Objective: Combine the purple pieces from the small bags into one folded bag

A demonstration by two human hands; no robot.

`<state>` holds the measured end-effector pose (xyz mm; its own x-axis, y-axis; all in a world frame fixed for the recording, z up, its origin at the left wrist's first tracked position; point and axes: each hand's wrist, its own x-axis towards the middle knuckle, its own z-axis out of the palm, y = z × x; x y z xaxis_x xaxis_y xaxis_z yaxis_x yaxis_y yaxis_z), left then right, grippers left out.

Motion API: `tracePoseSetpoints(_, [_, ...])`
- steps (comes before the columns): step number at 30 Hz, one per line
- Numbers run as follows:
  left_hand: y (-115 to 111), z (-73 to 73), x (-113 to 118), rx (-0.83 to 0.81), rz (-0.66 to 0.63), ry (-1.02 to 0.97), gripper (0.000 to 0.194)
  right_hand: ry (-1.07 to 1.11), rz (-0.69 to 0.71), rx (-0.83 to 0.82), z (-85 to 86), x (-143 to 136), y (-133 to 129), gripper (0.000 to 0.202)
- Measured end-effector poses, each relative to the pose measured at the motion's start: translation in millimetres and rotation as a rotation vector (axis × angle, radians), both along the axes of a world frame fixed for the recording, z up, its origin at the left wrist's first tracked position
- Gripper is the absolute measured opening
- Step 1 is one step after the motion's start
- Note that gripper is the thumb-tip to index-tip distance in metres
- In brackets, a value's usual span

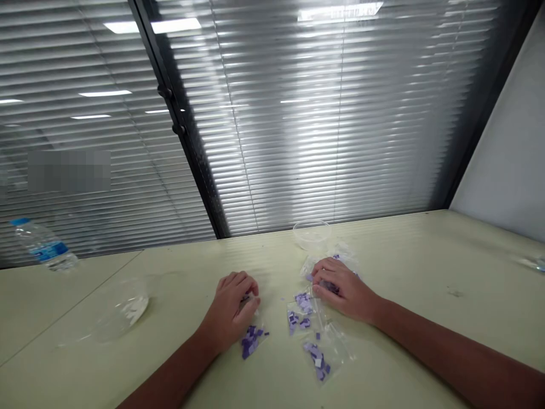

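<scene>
Small purple and lilac square pieces lie on the pale table in front of me, many in clear plastic bags. My left hand [233,307] is curled over something small and dark, just above a pile of dark purple pieces [252,341]. My right hand [343,288] bends its fingers over a clear bag with purple pieces, and its thumb is near them. Between the hands are lilac pieces [304,302] and a small bag of purple pieces [298,321]. Nearer me lies another open-looking bag [336,346] with mixed pieces [317,360] by it.
A clear round bowl [311,234] stands at the table's back edge, behind crumpled bags [344,254]. At left are a transparent container [123,312] with white bits and a blue-capped water bottle [46,247]. Window blinds [289,142] rise behind the table [426,272].
</scene>
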<state>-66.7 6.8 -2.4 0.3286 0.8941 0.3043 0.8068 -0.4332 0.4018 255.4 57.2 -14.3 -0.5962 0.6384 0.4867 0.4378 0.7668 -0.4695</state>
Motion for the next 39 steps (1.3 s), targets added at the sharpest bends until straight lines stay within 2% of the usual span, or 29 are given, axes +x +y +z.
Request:
tracePoseSetpoints(3, [2, 3.7, -11, 0.007, 0.026, 0.138, 0.024, 0.013, 0.002, 0.005, -1.4, 0, 1, 0.01])
tracePoseSetpoints(6, [7, 3.6, -20, -0.011, -0.017, 0.25, 0.035, 0.019, 0.002, 0.009, -1.1, -1, 2, 0.01])
tracePoseSetpoints(11, [13, -4.1, -23, 0.007, -0.072, 0.242, 0.041, 0.03, -0.001, 0.017, 0.7, -2, 2, 0.011])
tracePoseSetpoints(15, [12, -7.2, -17, 0.019, -0.069, 0.119, 0.041, 0.031, -0.007, 0.04, 0.3, -1, 3, 0.009])
tracePoseSetpoints(18, [5, -1.2, -5, -0.054, 0.01, -0.131, 0.043, 0.045, -0.054, 0.047, 5.4, -5, -1, 0.011])
tracePoseSetpoints(21, [-8, 10.0, 16, -0.18, 0.145, -0.423, 0.046, 0.093, -0.142, -0.006, 17.5, -15, -19, 0.015])
tracePoseSetpoints(22, [-14, 13.0, 24, -0.213, 0.182, -0.485, 0.048, 0.101, -0.155, -0.021, 21.9, -20, -27, 0.022])
tracePoseSetpoints(23, [-19, 15.0, 32, -0.241, 0.201, -0.522, 0.049, 0.09, -0.153, -0.023, 25.6, -25, -36, 0.039])
tracePoseSetpoints(25, [-28, 14.4, 45, -0.268, 0.201, -0.545, 0.051, 0.048, -0.119, -0.015, 29.7, -34, -52, 0.07])
tracePoseSetpoints(26, [-32, 11.9, 51, -0.28, 0.192, -0.544, 0.051, 0.03, -0.089, -0.001, 29.7, -38, -58, 0.078])
tracePoseSetpoints(27, [-34, 8.2, 55, -0.295, 0.187, -0.541, 0.051, 0.015, -0.056, 0.016, 28.4, -41, -63, 0.079])
tracePoseSetpoints(30, [-37, -5.6, 62, -0.361, 0.193, -0.559, 0.05, -0.018, 0.017, 0.046, 20.1, -45, -68, 0.066])
tracePoseSetpoints(33, [-36, -15.9, 63, -0.404, 0.186, -0.606, 0.05, -0.012, 0.023, 0.039, 11.8, -46, -65, 0.066])
tracePoseSetpoints(36, [-35, -18.2, 61, -0.396, 0.194, -0.607, 0.049, 0.023, 0.011, 0.013, 7.2, -46, -61, 0.069])
tracePoseSetpoints(39, [-37, -13.4, 61, -0.389, 0.154, -0.605, 0.048, 0.059, 0.01, -0.033, 5.8, -45, -61, 0.062])
